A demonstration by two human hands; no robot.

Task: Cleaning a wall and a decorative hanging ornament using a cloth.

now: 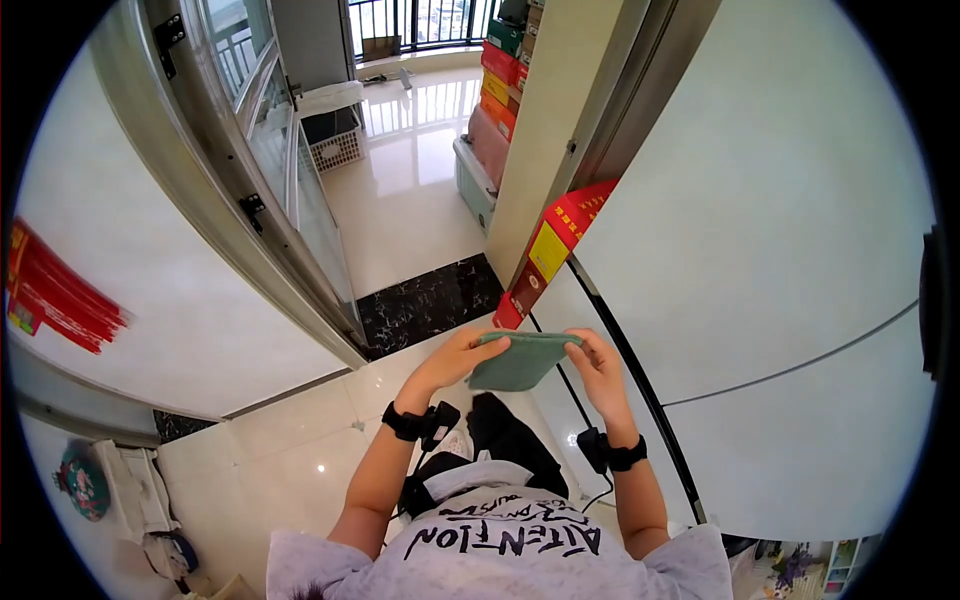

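Observation:
Between my two hands hangs a green folded cloth (517, 364), held out in front of my body. My left hand (465, 356) grips its upper left corner, with the thumb lying over the front. At the upper right corner, my right hand (598, 364) pinches the fabric between thumb and fingers. The cloth's top edge is nearly level and its lower part hangs down. Its far side is hidden from me. Each wrist wears a black strap with a small device and a cable.
A glass door (300, 150) stands swung inward on the left. Past the black marble threshold (427, 307) are a white plastic basket (337, 150) and stacked boxes (499, 90). Red packaging (551, 247) leans by the doorframe. A large white panelled surface (750, 225) rises on the right.

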